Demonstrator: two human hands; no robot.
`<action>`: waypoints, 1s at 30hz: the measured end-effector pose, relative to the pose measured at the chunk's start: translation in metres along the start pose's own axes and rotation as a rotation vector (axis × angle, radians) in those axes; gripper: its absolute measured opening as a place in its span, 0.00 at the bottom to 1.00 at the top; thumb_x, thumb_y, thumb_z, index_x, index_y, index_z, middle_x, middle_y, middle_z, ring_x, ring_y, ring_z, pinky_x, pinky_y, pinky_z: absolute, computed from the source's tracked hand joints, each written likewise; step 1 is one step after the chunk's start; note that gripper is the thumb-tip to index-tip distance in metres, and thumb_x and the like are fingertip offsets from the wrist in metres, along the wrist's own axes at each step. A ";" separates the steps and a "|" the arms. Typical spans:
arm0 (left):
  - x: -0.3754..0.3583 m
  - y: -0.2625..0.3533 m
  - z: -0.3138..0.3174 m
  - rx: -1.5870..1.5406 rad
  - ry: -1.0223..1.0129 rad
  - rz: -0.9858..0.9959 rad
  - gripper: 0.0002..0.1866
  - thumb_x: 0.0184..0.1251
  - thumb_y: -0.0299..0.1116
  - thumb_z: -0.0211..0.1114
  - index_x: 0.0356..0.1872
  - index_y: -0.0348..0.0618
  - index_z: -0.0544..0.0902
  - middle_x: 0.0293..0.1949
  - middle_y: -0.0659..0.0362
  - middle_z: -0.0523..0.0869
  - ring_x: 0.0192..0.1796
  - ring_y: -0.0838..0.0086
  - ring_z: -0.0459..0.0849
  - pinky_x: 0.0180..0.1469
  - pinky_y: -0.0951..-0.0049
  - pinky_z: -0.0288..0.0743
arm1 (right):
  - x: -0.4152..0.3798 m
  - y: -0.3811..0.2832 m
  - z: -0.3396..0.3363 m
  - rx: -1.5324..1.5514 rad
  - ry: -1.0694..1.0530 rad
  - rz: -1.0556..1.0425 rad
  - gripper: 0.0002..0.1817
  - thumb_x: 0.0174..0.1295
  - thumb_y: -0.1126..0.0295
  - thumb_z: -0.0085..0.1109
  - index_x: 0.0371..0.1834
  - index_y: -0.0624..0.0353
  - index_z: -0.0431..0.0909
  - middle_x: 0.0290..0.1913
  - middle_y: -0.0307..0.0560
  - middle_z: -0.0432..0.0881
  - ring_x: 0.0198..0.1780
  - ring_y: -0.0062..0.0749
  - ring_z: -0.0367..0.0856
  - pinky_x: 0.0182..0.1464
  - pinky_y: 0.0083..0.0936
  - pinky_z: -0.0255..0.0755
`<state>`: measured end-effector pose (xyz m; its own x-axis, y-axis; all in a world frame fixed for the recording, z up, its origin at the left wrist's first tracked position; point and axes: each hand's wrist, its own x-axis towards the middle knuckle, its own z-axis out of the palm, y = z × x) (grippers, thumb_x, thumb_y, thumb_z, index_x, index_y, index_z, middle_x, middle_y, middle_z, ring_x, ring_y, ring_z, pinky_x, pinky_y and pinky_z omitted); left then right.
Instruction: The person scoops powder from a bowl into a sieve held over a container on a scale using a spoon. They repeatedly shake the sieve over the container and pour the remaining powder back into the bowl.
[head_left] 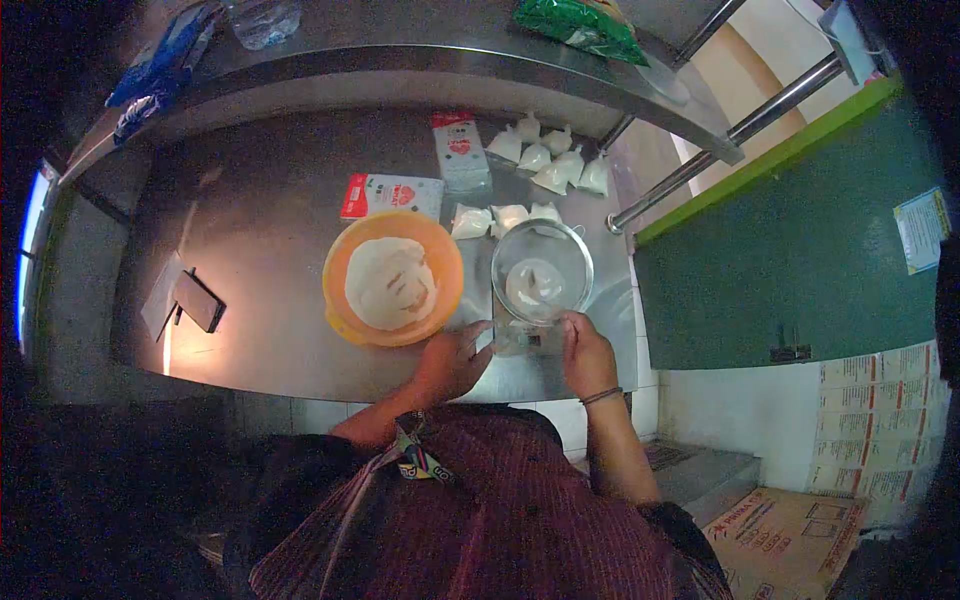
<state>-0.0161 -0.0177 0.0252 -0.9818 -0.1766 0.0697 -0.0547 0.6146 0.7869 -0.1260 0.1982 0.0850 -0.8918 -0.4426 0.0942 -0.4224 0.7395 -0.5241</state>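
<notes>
An orange bowl (452,275) holds white powder (385,285). Right of it, a round metal-rimmed sieve or bowl (543,262) has some white powder in its lower part, above what looks like a scale (520,338). My right hand (588,358) is at the lower right edge of that round vessel, fingers bent together; what they grip is too small to name. My left hand (455,362) lies between the orange bowl and the scale, its fingers apart beside the scale's left edge.
Several small bags of white powder (558,170) lie at the back right. Two white and red packs (400,196) (460,150) stand behind the bowl. A dark phone-like object (200,300) is at the left. A metal shelf (400,58) overhangs the steel table (270,240).
</notes>
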 end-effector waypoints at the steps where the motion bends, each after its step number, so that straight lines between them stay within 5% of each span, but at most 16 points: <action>1: 0.000 -0.001 0.001 -0.002 -0.001 0.002 0.20 0.68 0.42 0.70 0.56 0.45 0.84 0.37 0.44 0.89 0.41 0.47 0.87 0.50 0.50 0.79 | -0.001 0.000 -0.001 0.003 0.001 -0.001 0.13 0.79 0.63 0.46 0.59 0.52 0.75 0.42 0.62 0.87 0.43 0.62 0.86 0.46 0.53 0.79; 7: 0.000 0.001 -0.004 0.064 0.051 0.113 0.21 0.69 0.44 0.69 0.58 0.45 0.83 0.38 0.44 0.89 0.40 0.47 0.87 0.48 0.49 0.79 | -0.001 0.004 -0.001 0.059 0.013 -0.030 0.13 0.79 0.63 0.47 0.57 0.54 0.77 0.43 0.63 0.87 0.44 0.62 0.86 0.47 0.52 0.79; 13: 0.001 -0.002 -0.003 0.010 -0.056 -0.042 0.21 0.69 0.44 0.69 0.58 0.45 0.83 0.37 0.44 0.89 0.40 0.47 0.87 0.49 0.50 0.80 | -0.003 0.014 0.006 0.084 0.005 0.018 0.14 0.79 0.64 0.47 0.56 0.57 0.78 0.47 0.64 0.86 0.46 0.63 0.86 0.50 0.51 0.79; 15: 0.004 -0.005 -0.001 -0.004 0.053 0.119 0.22 0.71 0.43 0.66 0.58 0.40 0.82 0.35 0.42 0.88 0.36 0.46 0.87 0.40 0.50 0.80 | -0.003 0.017 0.007 0.072 -0.018 0.009 0.14 0.79 0.63 0.47 0.57 0.57 0.77 0.47 0.63 0.86 0.47 0.63 0.86 0.51 0.50 0.79; 19: 0.003 -0.006 -0.001 -0.017 0.055 0.107 0.22 0.71 0.43 0.66 0.58 0.40 0.82 0.33 0.42 0.88 0.36 0.46 0.88 0.40 0.50 0.80 | -0.004 0.019 0.008 0.100 0.039 -0.054 0.15 0.79 0.63 0.47 0.57 0.58 0.77 0.47 0.62 0.87 0.48 0.63 0.85 0.52 0.49 0.79; 30: 0.001 -0.003 -0.002 0.051 -0.001 0.099 0.24 0.70 0.42 0.65 0.64 0.46 0.79 0.29 0.44 0.86 0.33 0.47 0.86 0.38 0.50 0.79 | -0.004 0.011 0.003 0.126 0.030 0.008 0.15 0.79 0.62 0.45 0.55 0.59 0.78 0.52 0.62 0.85 0.50 0.61 0.85 0.52 0.49 0.79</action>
<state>-0.0167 -0.0215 0.0244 -0.9831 -0.1121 0.1446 0.0334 0.6671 0.7442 -0.1265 0.2067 0.0764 -0.9003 -0.4201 0.1141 -0.3933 0.6725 -0.6270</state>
